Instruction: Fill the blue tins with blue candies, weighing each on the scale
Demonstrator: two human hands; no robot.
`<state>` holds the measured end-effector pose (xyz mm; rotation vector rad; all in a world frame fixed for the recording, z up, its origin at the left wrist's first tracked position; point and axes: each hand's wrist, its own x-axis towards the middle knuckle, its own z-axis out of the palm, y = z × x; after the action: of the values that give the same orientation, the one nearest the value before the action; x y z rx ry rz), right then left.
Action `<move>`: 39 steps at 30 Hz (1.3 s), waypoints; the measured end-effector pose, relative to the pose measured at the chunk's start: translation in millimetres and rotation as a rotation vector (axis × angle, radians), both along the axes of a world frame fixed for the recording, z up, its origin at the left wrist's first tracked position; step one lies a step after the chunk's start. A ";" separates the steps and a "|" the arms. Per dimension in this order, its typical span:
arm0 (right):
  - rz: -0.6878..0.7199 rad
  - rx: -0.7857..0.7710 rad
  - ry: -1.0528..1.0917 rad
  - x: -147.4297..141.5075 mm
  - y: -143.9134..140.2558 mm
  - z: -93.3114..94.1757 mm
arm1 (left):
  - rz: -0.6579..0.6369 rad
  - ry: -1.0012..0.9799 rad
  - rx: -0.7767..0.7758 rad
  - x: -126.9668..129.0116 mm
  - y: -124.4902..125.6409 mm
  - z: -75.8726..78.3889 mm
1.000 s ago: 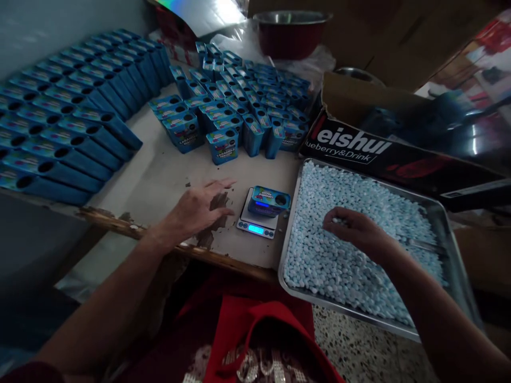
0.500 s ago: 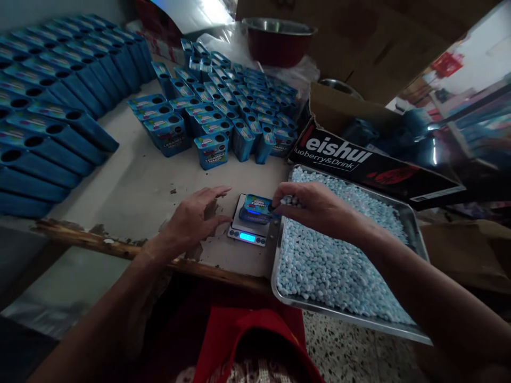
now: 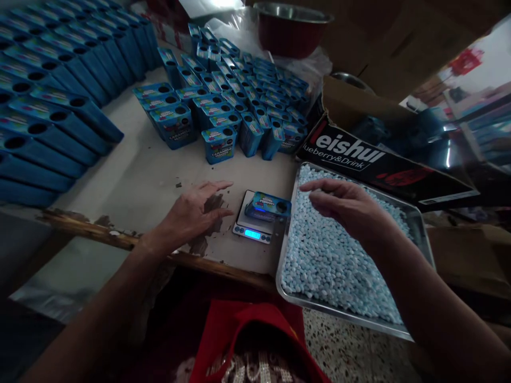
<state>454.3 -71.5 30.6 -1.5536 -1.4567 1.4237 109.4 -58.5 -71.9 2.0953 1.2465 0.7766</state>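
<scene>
A small blue box (image 3: 268, 206) with a round hole in its top lies on a little digital scale (image 3: 255, 226) whose display glows blue. My left hand (image 3: 192, 214) rests flat on the table just left of the scale, fingers spread. My right hand (image 3: 349, 206) hovers over the metal tray (image 3: 288, 236) of pale blue candies (image 3: 331, 255), just right of the box, fingers loosely extended; I cannot see anything held in it.
Several upright blue boxes (image 3: 223, 141) stand in rows behind the scale, and more boxes lie in long rows (image 3: 48, 111) at the left. A black cardboard carton (image 3: 383, 165) sits behind the tray. A red bowl (image 3: 291, 29) is at the back. The table's worn front edge (image 3: 120, 239) is near me.
My right hand went from the candies to the box on the scale, then drew back over the tray. My left hand stayed beside the scale.
</scene>
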 end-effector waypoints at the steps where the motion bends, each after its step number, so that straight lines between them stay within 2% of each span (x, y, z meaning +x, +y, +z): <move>1: -0.114 -0.045 0.083 8.8 -3.5 -6.1 | -0.001 0.009 0.008 0.8 -0.7 1.1; 4: -0.333 -0.167 0.266 34.1 -15.1 -29.1 | 0.004 0.007 0.038 5.2 -2.5 4.9; 6: -0.373 -0.247 0.335 44.7 -21.9 -41.9 | -0.003 -0.005 0.050 10.2 -3.6 8.3; 8: -0.361 -0.282 0.355 46.3 -25.8 -47.1 | -0.023 -0.015 0.065 15.9 -4.6 12.3; 10: -0.303 -0.253 0.337 38.7 -25.6 -42.6 | -0.029 -0.015 0.074 20.8 -5.5 16.1; 14: -0.130 -0.163 0.304 9.4 -14.8 -15.8 | -0.016 0.024 0.082 22.5 -6.9 19.6; 17: -0.025 -0.185 0.327 -8.7 -3.5 -1.2 | -0.007 0.087 0.072 15.1 -8.8 17.9; 23: 0.079 -0.218 0.319 -25.1 6.8 -2.4 | 0.003 0.055 -0.001 -6.4 -10.5 8.7; 25: 0.078 -0.206 0.306 -28.1 7.8 -1.5 | -0.006 0.017 0.007 -1.3 -7.4 6.9; 27: 0.038 -0.213 0.333 -28.5 9.9 1.9 | -0.027 -0.010 0.107 17.3 -3.6 10.1; 29: -0.039 -0.216 0.372 -24.6 12.5 6.0 | -0.099 0.030 0.248 46.2 -0.6 20.2; 30: -0.079 -0.218 0.389 -21.1 13.8 7.3 | -0.174 0.095 0.290 61.4 0.7 27.3; 32: -0.123 -0.236 0.422 -12.7 16.2 6.7 | -0.342 0.259 0.269 84.6 4.4 42.8; 34: -0.104 -0.261 0.445 -7.4 19.5 1.0 | -0.399 0.373 0.214 87.0 12.0 59.3; 36: -0.049 -0.265 0.439 -11.1 25.5 -7.5 | -0.274 0.384 0.211 62.7 25.3 80.1; 39: 0.058 -0.227 0.392 -39.6 44.2 -17.6 | 0.086 0.372 0.340 -10.7 59.0 122.6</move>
<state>414.6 -27.4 12.9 -1.2691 -1.1451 1.8579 98.7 0.6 50.7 2.5641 1.4904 0.6947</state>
